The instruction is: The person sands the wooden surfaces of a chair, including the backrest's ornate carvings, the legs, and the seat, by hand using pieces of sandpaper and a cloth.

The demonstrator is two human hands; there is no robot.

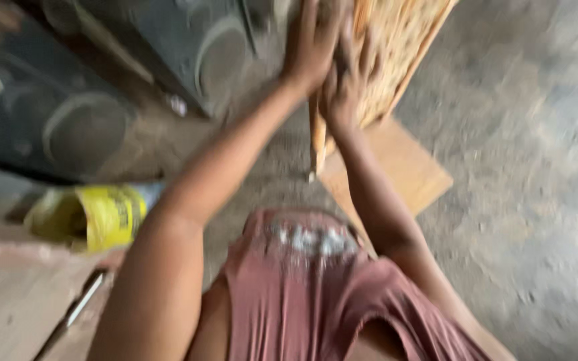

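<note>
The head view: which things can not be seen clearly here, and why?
- Left hand and right hand: motion blur; the grip on the woven wooden panel cannot be told.
- Woven wooden panel: cut off by the top edge.
- Flat board: partly hidden by the right forearm.
- Yellow bag: its print is blurred.
- Dark speaker boxes: blurred, cut off by the edges.

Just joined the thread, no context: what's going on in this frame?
A person seen from above has both hands up on a wooden piece with a woven cane panel. The left hand lies flat against its near edge, and the right hand presses on it just below. The picture is motion-blurred, so the grip is unclear. A flat wooden board lies on the concrete floor beneath. Dark speaker cabinets stand to the left, with a yellow bag near them.
</note>
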